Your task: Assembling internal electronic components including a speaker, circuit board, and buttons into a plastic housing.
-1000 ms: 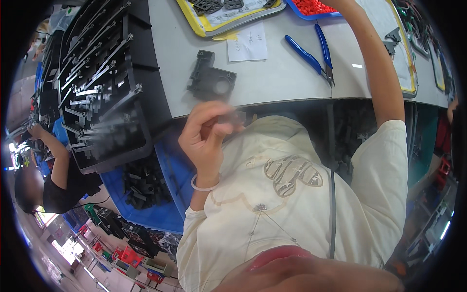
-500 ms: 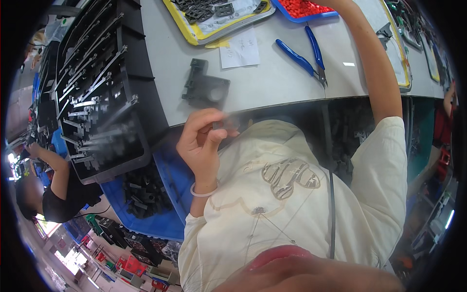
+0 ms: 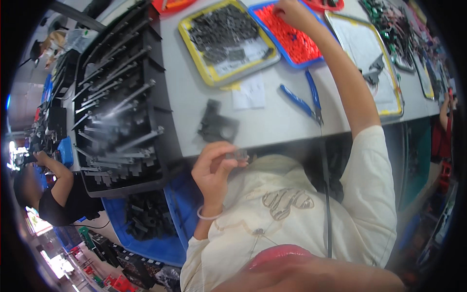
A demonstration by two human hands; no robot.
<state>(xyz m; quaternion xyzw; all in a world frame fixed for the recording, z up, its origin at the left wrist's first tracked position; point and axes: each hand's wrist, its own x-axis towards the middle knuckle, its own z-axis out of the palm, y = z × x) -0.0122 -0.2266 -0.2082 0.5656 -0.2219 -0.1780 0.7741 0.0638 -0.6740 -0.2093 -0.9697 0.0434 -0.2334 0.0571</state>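
Note:
Between the thumb and fingers of my left hand (image 3: pixel 214 165) is a small dark grey plastic part (image 3: pixel 237 155), held just off the table's near edge. A larger dark grey plastic bracket (image 3: pixel 217 124) with a round hole lies on the table beyond it, slightly blurred. My right arm stretches far forward, and my right hand (image 3: pixel 290 11) is at a blue-rimmed tray (image 3: pixel 297 65) of small red parts (image 3: pixel 291 40). Its fingers are bent together at the red parts; what they pinch, if anything, is hidden. Blue-handled nippers (image 3: pixel 302 100) lie with their handles spread, nearer than this tray.
A yellow-edged tray (image 3: pixel 212 81) holds many dark plastic pieces; a paper slip (image 3: pixel 249 93) lies before it. Left stands a black rack (image 3: pixel 168 92) of long metal-like strips, above a blue bin (image 3: pixel 114 216) of dark parts. Another yellow-edged tray (image 3: pixel 384 100) is at right. A person (image 3: pixel 61 194) works far left.
The view has tilted up, so the table sits lower in the picture and the whole red-parts tray shows. My right hand, largely cut off before, is now visible there; my left still holds the small part.

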